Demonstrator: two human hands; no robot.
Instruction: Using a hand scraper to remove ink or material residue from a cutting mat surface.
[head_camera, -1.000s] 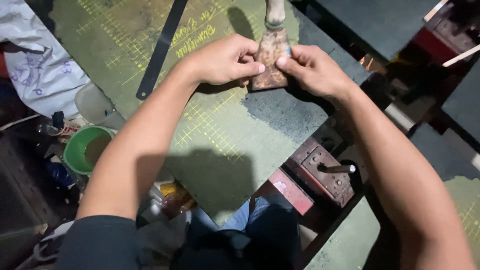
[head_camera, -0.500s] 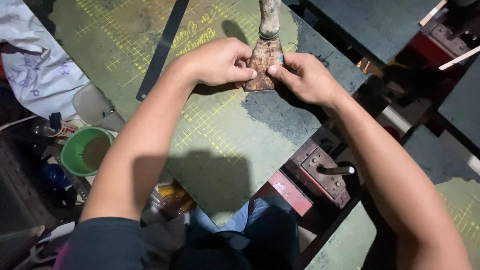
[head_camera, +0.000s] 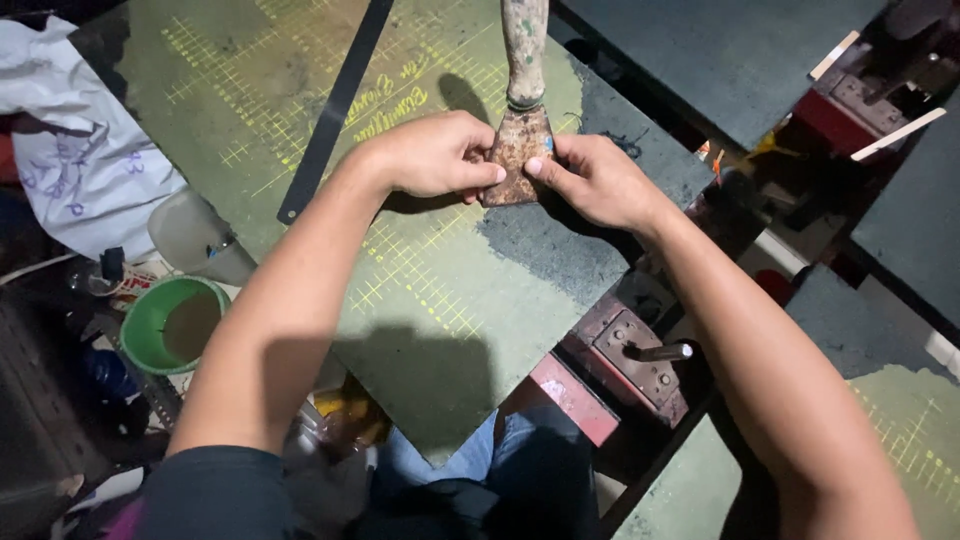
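Single head-worn camera looks steeply down, close over the green board (head_camera: 430, 300).

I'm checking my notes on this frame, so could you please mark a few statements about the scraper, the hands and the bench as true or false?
1. Both hands pinch the scraper's blade. True: the left hand and right hand hold the rusty scraper by its blade.
2. The scraper's handle points toward the person. False: it points away, to the top of the view.
3. A green bucket stands left of the board. True.
4. The dark strip lies under the right hand. False: it lies apart, left of the left hand.
5. The board is plain white. False: it is green with yellow grid lines.
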